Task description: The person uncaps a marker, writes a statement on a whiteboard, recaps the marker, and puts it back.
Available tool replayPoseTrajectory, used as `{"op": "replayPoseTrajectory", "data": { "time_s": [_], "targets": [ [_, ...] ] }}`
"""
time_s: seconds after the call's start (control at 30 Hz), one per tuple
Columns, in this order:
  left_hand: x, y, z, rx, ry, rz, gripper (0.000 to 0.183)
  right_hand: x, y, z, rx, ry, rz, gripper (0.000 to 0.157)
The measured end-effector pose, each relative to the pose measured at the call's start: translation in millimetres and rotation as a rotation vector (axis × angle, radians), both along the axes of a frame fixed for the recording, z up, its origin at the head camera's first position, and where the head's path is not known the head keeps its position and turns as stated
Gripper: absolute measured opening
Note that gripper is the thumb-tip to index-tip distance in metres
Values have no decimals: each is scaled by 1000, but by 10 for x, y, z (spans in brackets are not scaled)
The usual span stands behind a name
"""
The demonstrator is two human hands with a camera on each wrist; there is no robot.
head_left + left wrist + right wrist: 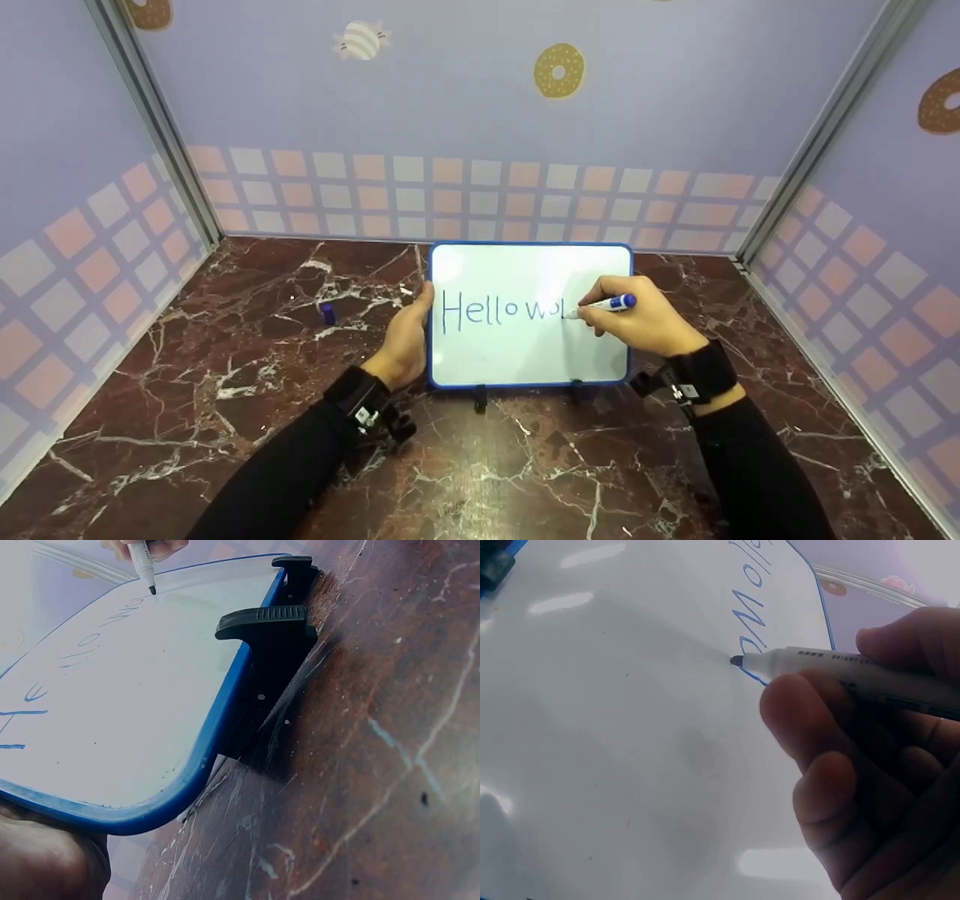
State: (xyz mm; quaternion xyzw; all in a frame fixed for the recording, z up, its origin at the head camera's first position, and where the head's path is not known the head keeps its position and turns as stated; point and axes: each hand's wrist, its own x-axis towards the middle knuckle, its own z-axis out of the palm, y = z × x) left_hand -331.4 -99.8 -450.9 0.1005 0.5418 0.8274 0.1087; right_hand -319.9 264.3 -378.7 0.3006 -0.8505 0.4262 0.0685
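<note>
A small whiteboard (pixel 502 356) with a blue frame stands propped up on the table, blue handwriting across its middle reading "Hello wo" and the start of another letter. My left hand (pixel 405 341) grips the board's left edge, thumb along the frame and fingers hidden behind it. In my right hand (pixel 654 319) a white marker (pixel 832 666) with a blue end is pinched between thumb and fingers. Its dark tip is right at the last blue stroke in the right wrist view. Black holders (pixel 262 622) hook over the board's lower edge.
A blue marker cap (pixel 328 313) lies on the dark red marbled table (pixel 225 420), left of the board. Patterned panels (pixel 480 112) wall the table at the back and on both sides. Black camera straps (pixel 701 375) circle both wrists.
</note>
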Motion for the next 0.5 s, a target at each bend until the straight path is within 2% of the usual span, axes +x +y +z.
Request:
{"op": "replayPoseTrajectory", "data": {
  "time_s": [0.13, 0.37, 0.5],
  "targets": [
    [6, 1, 1, -6, 6, -1, 63, 5, 4, 4, -19, 18, 3, 5],
    [-3, 5, -3, 4, 2, 6, 63, -20, 15, -1, -40, 112, -2, 4],
    [-1, 6, -1, 4, -3, 7, 62, -31, 10, -13, -48, 126, -11, 5]
  ]
}}
